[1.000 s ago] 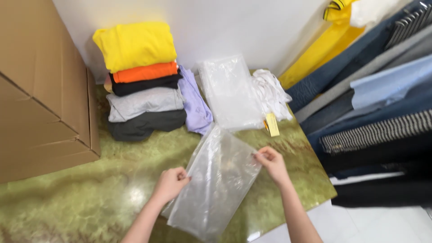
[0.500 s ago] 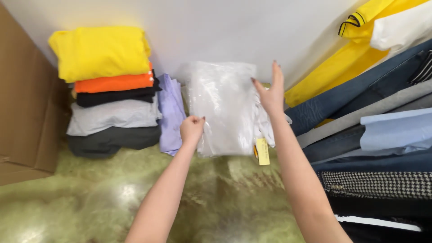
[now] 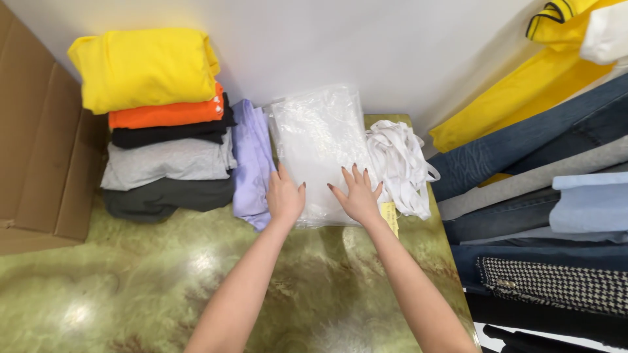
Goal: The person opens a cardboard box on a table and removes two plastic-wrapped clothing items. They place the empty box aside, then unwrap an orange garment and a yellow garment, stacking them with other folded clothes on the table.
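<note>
A stack of clear plastic bags (image 3: 320, 140) lies on the green marbled table (image 3: 150, 281) against the white wall. My left hand (image 3: 284, 196) rests flat on the stack's near left corner, fingers spread, partly over a folded lilac garment (image 3: 250, 163). My right hand (image 3: 356, 194) lies flat on the stack's near right part, fingers apart. Neither hand grips anything. A bundle of white straps (image 3: 399, 163) with a yellow tag (image 3: 390, 217) sits just right of the bags.
A pile of folded clothes (image 3: 160, 124), yellow on top, then orange, black, grey and dark grey, stands at the left. A cardboard box (image 3: 39, 144) is at the far left. Hanging garments (image 3: 543, 176) in yellow, denim, grey and houndstooth crowd the right side.
One second ago both hands held a clear bag over the table. They laid it on the stack by the wall and now press flat on its near edge.
</note>
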